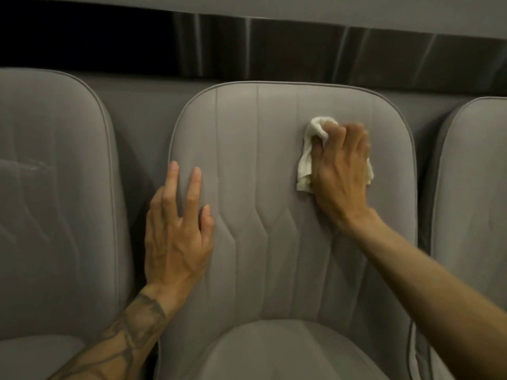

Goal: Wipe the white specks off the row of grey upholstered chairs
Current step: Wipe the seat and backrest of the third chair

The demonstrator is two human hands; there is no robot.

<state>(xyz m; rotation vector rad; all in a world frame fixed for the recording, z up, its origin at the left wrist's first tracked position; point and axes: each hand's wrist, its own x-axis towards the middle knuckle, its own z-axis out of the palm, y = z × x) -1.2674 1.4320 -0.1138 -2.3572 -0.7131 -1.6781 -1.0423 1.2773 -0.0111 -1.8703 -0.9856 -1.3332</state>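
Fingers (354,138) of the right hand (340,171) are clenched on a white cloth (308,157), pressed to the upper right of the middle chair (274,193) backrest; the left hand (175,231) is laid flat, fingers straight, on its left edge. Wiping of this backrest is judged in hand; next, the cloth is to be swept left across the stitched panels (238,160). Grey fabric looks smooth; a faint pale streak (27,163) is seen on the left chair (55,204), specks otherwise too small to tell.

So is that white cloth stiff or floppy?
Probably floppy: the white cloth is bunched under the right hand, with a loose end hanging down the chair back. Likely light: curled fingers alone hold it.
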